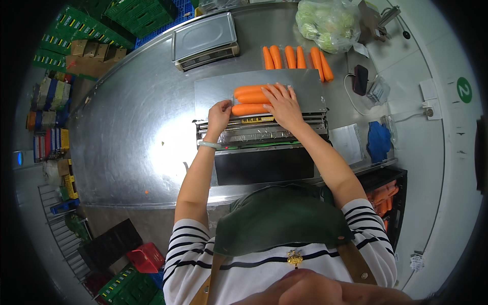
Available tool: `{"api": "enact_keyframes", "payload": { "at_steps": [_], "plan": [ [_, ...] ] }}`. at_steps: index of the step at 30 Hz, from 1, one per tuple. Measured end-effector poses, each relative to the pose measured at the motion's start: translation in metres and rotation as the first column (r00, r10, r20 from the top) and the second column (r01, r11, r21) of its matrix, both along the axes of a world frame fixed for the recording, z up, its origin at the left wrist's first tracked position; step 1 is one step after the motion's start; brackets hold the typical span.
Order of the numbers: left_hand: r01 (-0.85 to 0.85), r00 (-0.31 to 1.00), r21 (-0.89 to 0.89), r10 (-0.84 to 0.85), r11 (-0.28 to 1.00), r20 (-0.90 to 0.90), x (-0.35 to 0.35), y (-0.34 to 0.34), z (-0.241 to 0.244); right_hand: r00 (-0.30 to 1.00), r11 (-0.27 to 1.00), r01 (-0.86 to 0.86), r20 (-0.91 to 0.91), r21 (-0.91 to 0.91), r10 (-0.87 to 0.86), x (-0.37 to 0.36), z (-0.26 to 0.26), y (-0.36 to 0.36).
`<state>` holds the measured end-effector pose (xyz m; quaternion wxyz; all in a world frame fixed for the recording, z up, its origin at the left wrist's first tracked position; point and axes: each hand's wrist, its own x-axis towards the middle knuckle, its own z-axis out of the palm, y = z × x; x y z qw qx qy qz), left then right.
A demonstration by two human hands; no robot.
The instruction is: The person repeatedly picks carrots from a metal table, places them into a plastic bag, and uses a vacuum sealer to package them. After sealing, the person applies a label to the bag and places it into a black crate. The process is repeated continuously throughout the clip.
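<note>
Three orange carrots (249, 109) lie side by side on the flat metal plate (213, 85) of a film wrapping machine (263, 135). My right hand (284, 106) spans their right ends, its thumb on the nearest carrot and its spread fingers over the other two. At the left end of that carrot, my left hand (220, 116) has its fingertips drawn together. Whether clear film is pinched there is too small to tell. A roll of clear plastic film (255, 136) sits in the machine below the carrots, with a printed yellow-and-black strip (257, 119) along its upper edge.
Behind the plate, three pairs of carrots (290, 57) lie on the steel table (126, 126). Left of them stands a weighing scale (206, 40); right, a clear bag of green vegetables (329, 24). A phone (360, 80), papers (347, 143) and a blue cloth (378, 142) lie along the right wall.
</note>
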<state>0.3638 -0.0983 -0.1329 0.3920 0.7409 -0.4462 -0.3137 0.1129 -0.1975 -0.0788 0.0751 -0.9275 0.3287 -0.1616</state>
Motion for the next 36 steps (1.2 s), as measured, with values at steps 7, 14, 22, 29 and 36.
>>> {"api": "enact_keyframes", "payload": {
  "at_steps": [7, 14, 22, 29, 36],
  "plan": [
    [-0.025, 0.950, -0.270, 0.107, 0.963, 0.295, 0.034, 0.065, 0.037, 0.873, 0.953, 0.137, 0.421, 0.271, -0.245, -0.095, 0.016, -0.009],
    [-0.101, 0.776, -0.008, 0.084, 0.995, 0.625, -0.013, 0.101, 0.018, 0.875, 0.853, 0.477, -0.018, 0.210, -0.484, -0.121, -0.030, 0.047],
    [0.216, 0.736, 0.027, -0.145, 0.976, -0.661, 0.050, 0.084, 0.098, 0.641, 0.195, -0.507, 0.518, 0.840, -0.567, -0.162, 0.010, 0.016],
    [-0.201, 0.550, -0.517, -0.341, 0.832, -0.762, 0.051, -0.052, 0.094, 0.187, 0.550, -0.629, 0.794, 0.549, -0.578, -0.063, 0.045, -0.075],
    [0.125, 0.985, -0.099, -0.112, 0.987, 0.128, 0.023, -0.073, 0.020, 0.896, 0.766, 0.080, 0.292, 0.638, -0.336, -0.023, -0.038, -0.119]
  ]
}}
